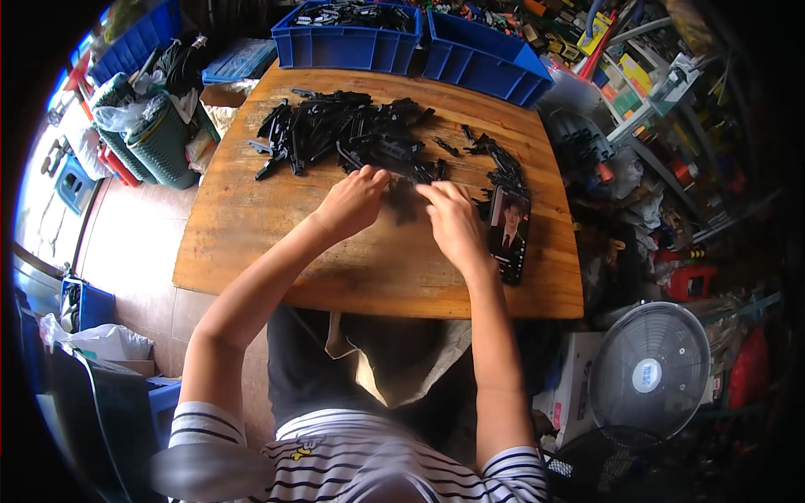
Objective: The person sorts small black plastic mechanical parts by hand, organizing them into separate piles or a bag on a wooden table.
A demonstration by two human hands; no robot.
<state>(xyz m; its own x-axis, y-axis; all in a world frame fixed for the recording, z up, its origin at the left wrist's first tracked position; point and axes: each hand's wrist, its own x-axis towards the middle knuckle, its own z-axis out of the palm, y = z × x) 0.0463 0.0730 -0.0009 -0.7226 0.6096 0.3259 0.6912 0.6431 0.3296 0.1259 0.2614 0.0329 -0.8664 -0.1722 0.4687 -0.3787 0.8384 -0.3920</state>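
Note:
Over the wooden table (277,251), just in front of a heap of black plastic parts (335,126), my two hands work close together. My left hand (355,204) is closed, its fingers pinched together at the near edge of the heap. To its right, my right hand (454,220) has its fingers curled and pressed together, pointing toward the left one. A dark blur lies between the hands, too smeared to name. What either hand pinches cannot be made out.
A smaller line of black parts (505,168) lies on the right, beside a phone (509,235) standing with its screen lit. Two blue crates (348,49) (486,63) sit at the table's far edge, the left one holding black parts. A fan (647,369) stands at lower right.

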